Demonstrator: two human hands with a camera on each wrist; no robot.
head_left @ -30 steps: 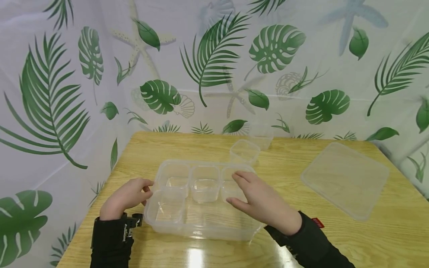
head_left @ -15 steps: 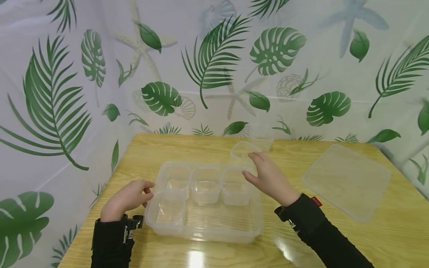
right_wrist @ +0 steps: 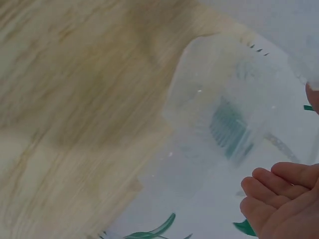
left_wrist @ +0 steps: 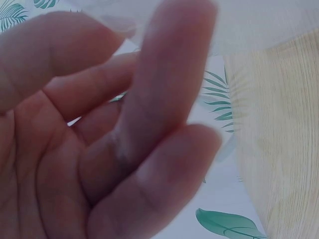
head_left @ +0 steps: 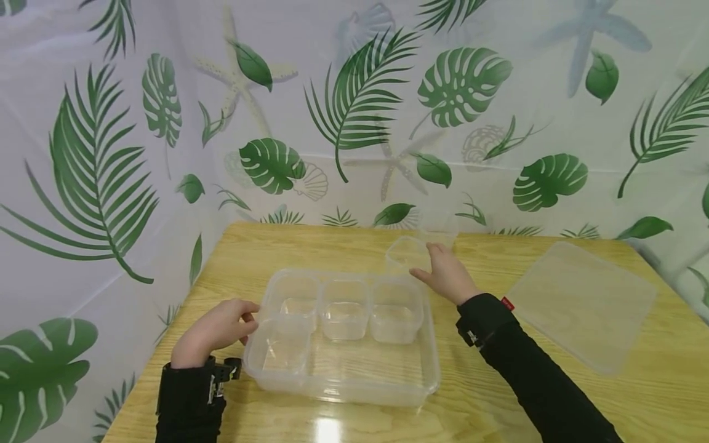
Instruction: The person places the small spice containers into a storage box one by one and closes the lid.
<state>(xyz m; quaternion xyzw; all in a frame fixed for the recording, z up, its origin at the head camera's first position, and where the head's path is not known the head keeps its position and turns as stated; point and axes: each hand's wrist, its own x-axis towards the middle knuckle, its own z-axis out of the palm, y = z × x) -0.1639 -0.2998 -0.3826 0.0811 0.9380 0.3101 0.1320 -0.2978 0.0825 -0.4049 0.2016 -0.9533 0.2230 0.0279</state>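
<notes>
A large clear plastic box (head_left: 382,394) stands on the table with several small clear cups inside it, along its back and left. My left hand (head_left: 221,326) is at the box's left wall, fingers loosely bent and fingertips right at the rim; the left wrist view shows the fingers close up, with clear plastic above them. My right hand (head_left: 450,277) is behind the box's back right corner, fingers extended and thumb apart. It is beside a small clear cup (head_left: 400,251), whose right side it overlaps in the head view. The right wrist view shows this cup (right_wrist: 199,79) left of the fingers.
Another clear cup (head_left: 440,224) stands at the table's back edge, behind the near one. A flat clear lid (head_left: 581,307) lies on the right of the wooden table (head_left: 476,394). Leaf-printed cloth (head_left: 354,111) hangs behind and at the left.
My right hand has moved back from above the box's right cup to the loose cup behind the box. The left hand has stayed at the box's left side.
</notes>
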